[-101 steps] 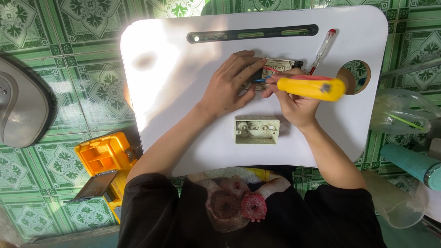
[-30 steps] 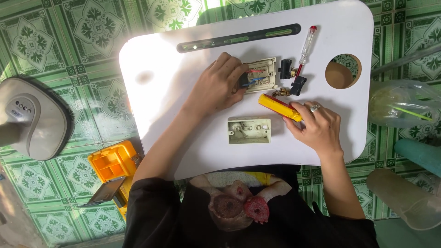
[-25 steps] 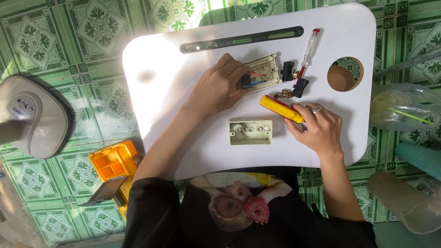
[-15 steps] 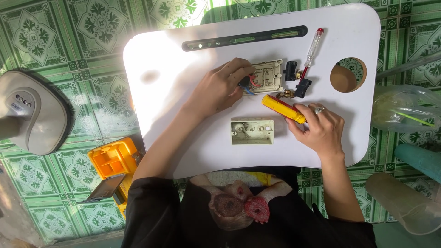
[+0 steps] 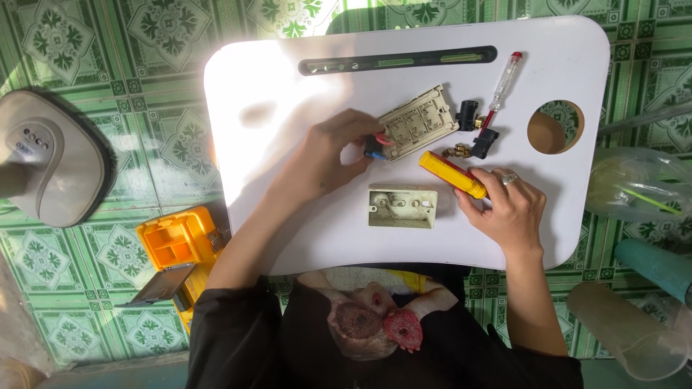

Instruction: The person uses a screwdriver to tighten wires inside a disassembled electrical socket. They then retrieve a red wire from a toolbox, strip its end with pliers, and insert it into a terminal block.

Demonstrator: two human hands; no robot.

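Cream switch plate (image 5: 418,124) lies tilted, back side up, near the middle of a white lap surface (image 5: 274,94), and the person's left hand (image 5: 328,155) rests against its left end. The left grip is closed: thumb and fingertips pinch a small dark part with red and blue wires (image 5: 375,146) at the plate's edge. The right hand (image 5: 508,212) lies near the front right of the surface, its grip closed around the end of a yellow tool (image 5: 453,173) that points up and left toward the plate, its tip just short of it. A ring shows on one finger of this hand.

Between the two hands, nearer the person, sits a cream wall box (image 5: 402,207), open side up, untouched. Right of the plate lie two small black parts (image 5: 476,126) and a brass fitting (image 5: 458,151), with a red-handled screwdriver (image 5: 504,86) angled beside them. A round hole (image 5: 555,127) is cut into the surface at the right.

On the green patterned floor tiles (image 5: 65,36), a grey fan base (image 5: 50,166) stands to the left, and a yellow toolbox (image 5: 176,248) sits open beside the person's left elbow.
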